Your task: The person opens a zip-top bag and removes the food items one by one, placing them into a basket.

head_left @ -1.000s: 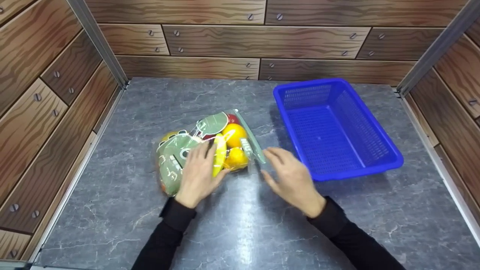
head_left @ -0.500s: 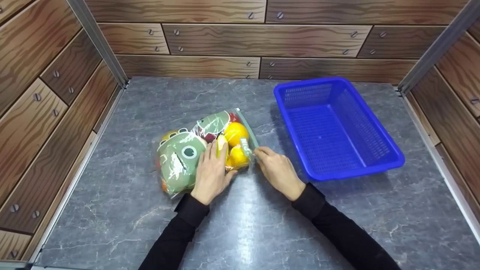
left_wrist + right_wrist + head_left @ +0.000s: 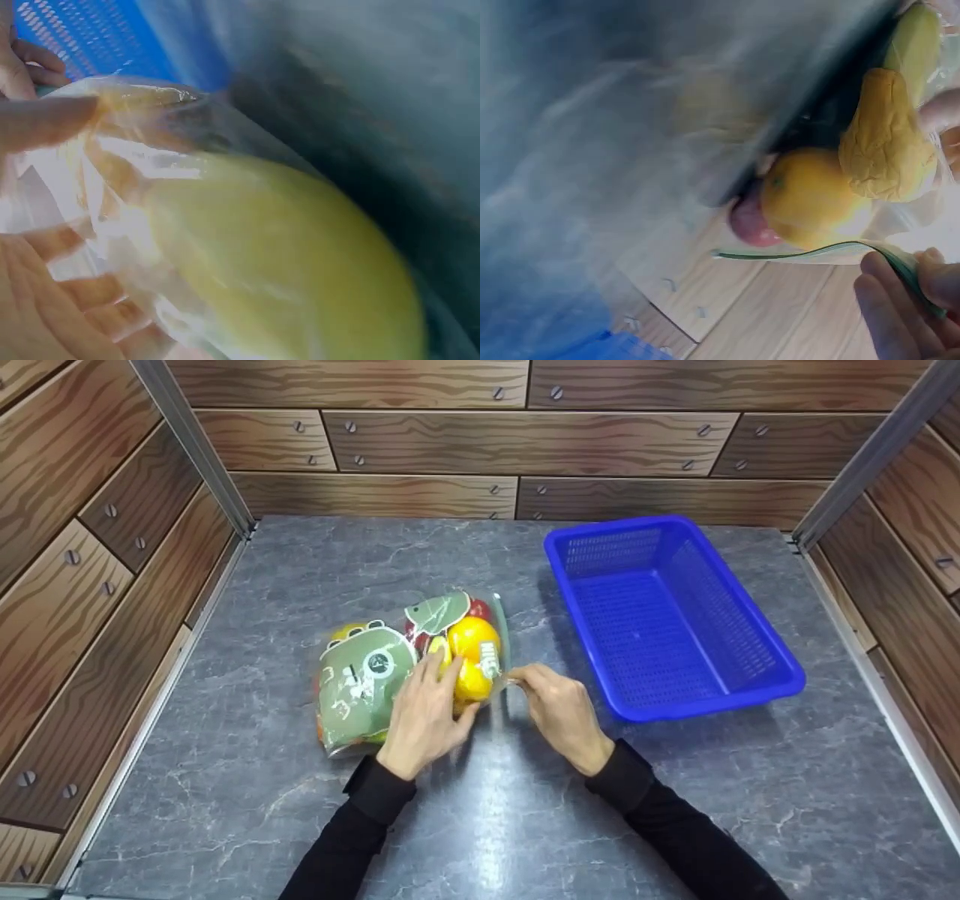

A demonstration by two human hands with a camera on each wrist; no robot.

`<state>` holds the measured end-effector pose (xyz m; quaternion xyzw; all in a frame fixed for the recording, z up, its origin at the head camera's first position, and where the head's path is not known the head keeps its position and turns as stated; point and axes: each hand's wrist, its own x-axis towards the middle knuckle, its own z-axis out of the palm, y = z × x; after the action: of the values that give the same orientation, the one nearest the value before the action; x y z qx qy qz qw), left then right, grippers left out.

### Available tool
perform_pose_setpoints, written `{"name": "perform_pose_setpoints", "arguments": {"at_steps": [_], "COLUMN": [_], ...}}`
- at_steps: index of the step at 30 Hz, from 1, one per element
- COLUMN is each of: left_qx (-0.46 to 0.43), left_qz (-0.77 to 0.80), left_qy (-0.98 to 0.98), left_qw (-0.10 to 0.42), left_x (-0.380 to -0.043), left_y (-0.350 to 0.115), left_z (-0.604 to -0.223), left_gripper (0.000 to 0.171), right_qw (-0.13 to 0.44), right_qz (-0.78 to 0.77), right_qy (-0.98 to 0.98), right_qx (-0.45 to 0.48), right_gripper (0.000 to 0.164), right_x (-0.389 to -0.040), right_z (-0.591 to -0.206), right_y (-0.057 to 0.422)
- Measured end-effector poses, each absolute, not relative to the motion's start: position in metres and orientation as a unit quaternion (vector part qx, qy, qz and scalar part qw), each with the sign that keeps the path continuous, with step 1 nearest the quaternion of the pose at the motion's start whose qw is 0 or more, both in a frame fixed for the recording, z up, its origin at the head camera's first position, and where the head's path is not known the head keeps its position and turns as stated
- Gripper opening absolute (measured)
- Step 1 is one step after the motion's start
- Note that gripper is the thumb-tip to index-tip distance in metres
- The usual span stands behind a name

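A clear zip bag (image 3: pixel 360 682) printed with a green cartoon animal lies on the grey tabletop, full of fruit. My left hand (image 3: pixel 424 724) holds it from above, fingers bent over the top and thumb at the near side. Between thumb and index finger, my right hand (image 3: pixel 562 720) pinches the near end of the green zip strip (image 3: pixel 504 630). Through the plastic show an orange (image 3: pixel 810 199), a wrinkled pear-shaped yellow fruit (image 3: pixel 885 142), a red fruit (image 3: pixel 750 217) and a large yellow-green piece (image 3: pixel 300 255). The left fingers cover part of the contents.
A blue plastic basket (image 3: pixel 709 707) with mesh sides stands right of the bag, near the right hand. Wood-patterned panels (image 3: pixel 420 442) close off the back and both sides. Metal posts (image 3: pixel 191 442) mark the corners.
The right hand has come left and taken hold of the zip strip's end. The strip now stands steeper. The left hand has slid right, its fingers more bent. The basket has stayed put.
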<state>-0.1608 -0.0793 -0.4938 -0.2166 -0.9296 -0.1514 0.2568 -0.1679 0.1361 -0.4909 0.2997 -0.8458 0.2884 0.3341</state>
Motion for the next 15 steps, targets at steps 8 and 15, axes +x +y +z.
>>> {"name": "perform_pose_setpoints", "arguments": {"at_steps": [8,15], "left_qx": [-0.256,-0.280], "left_qz": [-0.205,-0.219], "left_qy": [-0.885,-0.845], "left_qw": [0.331,0.401], "left_x": [-0.150,-0.140], "left_y": [-0.066,-0.059], "left_z": [-0.470,-0.447], "left_gripper": [0.046,0.009], "right_qw": [0.369,0.401], "right_qz": [0.316,0.353], "right_qy": [-0.817,-0.786], "right_qx": [0.311,0.313], "right_gripper": [0.011,0.016], "right_x": [-0.153,-0.142], "right_z": [-0.467,-0.441], "right_y": [0.129,0.129]}}
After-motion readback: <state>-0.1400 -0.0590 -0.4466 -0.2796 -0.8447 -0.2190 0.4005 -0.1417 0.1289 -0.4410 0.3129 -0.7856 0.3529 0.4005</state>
